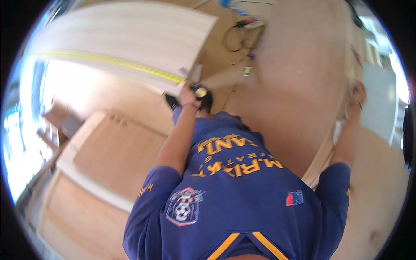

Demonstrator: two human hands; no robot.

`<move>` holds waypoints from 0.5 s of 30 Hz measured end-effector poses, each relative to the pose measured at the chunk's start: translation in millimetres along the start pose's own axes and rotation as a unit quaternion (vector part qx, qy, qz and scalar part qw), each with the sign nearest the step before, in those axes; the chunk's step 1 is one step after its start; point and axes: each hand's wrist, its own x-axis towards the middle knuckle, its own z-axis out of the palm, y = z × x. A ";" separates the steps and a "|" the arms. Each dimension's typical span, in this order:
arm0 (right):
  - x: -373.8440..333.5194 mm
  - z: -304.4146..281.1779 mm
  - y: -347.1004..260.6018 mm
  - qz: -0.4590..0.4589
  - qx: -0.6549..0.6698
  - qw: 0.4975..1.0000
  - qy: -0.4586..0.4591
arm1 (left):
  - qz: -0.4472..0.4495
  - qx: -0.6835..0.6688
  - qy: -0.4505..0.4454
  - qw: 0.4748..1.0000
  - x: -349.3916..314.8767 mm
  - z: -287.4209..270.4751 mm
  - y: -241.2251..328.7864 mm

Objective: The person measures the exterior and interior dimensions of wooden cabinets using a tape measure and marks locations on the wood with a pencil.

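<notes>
Leftwards, at the far rim, short brown wood pieces (58, 117) sit near a bright, washed-out patch. Next to them and lower comes a tan wood panel (125, 151) with a pale border and small dark marks near its upper corner. Above, a large whitish panel (130, 30) spreads out, and the yellow blade of a tape measure (119, 63) runs along its nearer part, slanting down to my left hand (189, 96). I have those fingers closed on the tape measure at its right end, beside a dark thing with a round yellowish face; blur hides how each finger sits. A dark band circles that wrist. Right of it, beyond my knees, a black cable (234, 43) curls near a red-ended connector (246, 21). A broad, smooth wooden surface (299, 86) fills the space between my arms. At its right edge is my right hand (358, 93), blurred, so I can't tell whether its fingers grip that edge or merely rest there. Just beyond lies a light grey sheet (381, 99), with a tan board (375, 186) below it.
</notes>
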 end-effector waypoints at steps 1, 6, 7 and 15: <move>-6.5 -3.4 -4.4 -0.031 0.076 0.997 0.004 | 0.047 -0.025 0.050 0.997 -5.9 5.8 2.1; -29.2 -17.0 -41.1 -0.022 0.082 0.996 -0.034 | 0.083 -0.046 0.038 0.995 -57.0 23.4 34.8; -31.6 -17.5 -44.9 -0.066 0.042 0.996 -0.038 | 0.091 -0.048 0.043 0.994 -65.8 25.6 42.3; -32.8 -9.9 -42.7 -0.026 0.148 0.986 -0.074 | 0.086 -0.047 0.038 0.994 -77.7 20.4 56.8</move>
